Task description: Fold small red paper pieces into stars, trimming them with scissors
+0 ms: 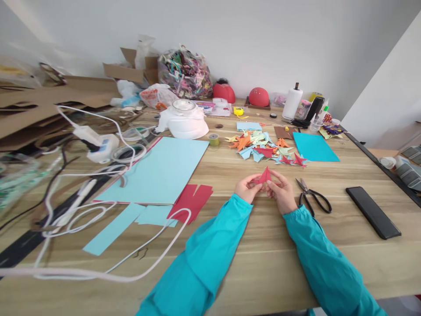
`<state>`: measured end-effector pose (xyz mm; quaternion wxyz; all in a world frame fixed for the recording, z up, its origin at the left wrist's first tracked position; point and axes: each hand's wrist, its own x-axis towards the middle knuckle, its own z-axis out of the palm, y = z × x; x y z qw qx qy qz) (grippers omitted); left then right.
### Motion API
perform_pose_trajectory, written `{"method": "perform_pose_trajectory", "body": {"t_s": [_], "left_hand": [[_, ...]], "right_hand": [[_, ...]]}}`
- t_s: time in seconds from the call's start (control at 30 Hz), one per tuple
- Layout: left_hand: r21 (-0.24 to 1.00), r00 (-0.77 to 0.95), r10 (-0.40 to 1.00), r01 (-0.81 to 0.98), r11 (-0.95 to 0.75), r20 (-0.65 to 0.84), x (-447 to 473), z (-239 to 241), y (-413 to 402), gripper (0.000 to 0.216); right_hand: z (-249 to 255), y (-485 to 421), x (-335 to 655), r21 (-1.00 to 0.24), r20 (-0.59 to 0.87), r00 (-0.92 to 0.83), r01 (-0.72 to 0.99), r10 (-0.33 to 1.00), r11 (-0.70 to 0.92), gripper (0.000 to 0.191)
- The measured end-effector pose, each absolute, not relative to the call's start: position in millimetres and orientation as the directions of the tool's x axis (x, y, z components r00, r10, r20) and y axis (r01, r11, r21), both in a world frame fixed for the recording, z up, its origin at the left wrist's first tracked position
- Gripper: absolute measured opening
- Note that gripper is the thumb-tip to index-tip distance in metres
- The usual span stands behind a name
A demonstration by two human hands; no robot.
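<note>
Both hands pinch one small folded piece of red paper (265, 175) between thumbs and fingertips: the left hand (246, 189) grips its left edge and the right hand (283, 193) its right edge, so that the pointed fold stands up between them, just above the light wooden tabletop (263, 254). Both arms wear turquoise sleeves (210, 254).

Just right of the right hand lie black-handled scissors (312, 197), blades shut, and further right a flat black phone (372, 212) lies face up. Beyond the hands, near but apart, a heap of folded paper shapes in orange, pale blue, green and red (263, 147) is spread on the table, with a teal sheet of paper (315, 147) beside it. To the left lie a large pale-blue sheet (161, 171), cut red paper strips (192, 199) and pale-blue offcuts (113, 228), crossed by a thick white cable (144, 245). Nothing lies between the hands and the scissors.
</note>
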<state>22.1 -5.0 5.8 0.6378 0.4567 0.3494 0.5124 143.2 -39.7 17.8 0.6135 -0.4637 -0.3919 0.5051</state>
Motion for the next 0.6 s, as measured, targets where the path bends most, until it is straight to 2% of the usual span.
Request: {"method": "perform_pose_trajectory", "body": {"t_s": [0.23,0.43,0.6], "left_hand": [[0.941,0.216,0.976,-0.332,0.063,0.011,22.6,5.9,-4.2,0.044],[0.939,0.202,0.979,-0.337,0.072,-0.002,23.1,3.7,-3.7,0.045],[0.928,0.191,0.982,-0.366,0.073,-0.002,22.7,8.1,-5.5,0.038]], "right_hand": [[18.6,-40.0,142.1,-0.966,0.006,0.184,-0.252,0.983,0.053,0.052],[14.1,-37.6,142.1,-0.96,0.002,0.189,-0.274,0.982,0.055,0.034],[14.2,-37.7,141.6,-0.953,-0.04,0.204,-0.302,0.978,0.024,0.027]]}}
